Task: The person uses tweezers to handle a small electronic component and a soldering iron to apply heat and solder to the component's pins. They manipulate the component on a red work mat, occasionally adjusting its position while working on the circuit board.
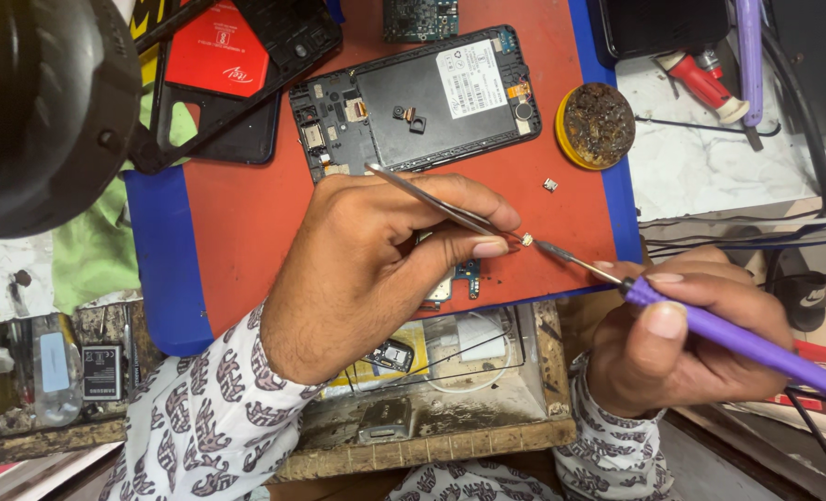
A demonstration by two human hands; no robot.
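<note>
Left hand (376, 269) fingers pinched on thin steel tweezers (441, 204), gripping tiny metal part (527, 239) above red mat (246, 204). Right hand (682, 334) fingers wrapped round purple-handled soldering iron (738, 339), tip touching part. Risks: hot tip near thumb; part may spring from tweezers.

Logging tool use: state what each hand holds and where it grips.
Left hand pinches tweezers near their tips; right hand grips the purple soldering iron on its handle.
</note>
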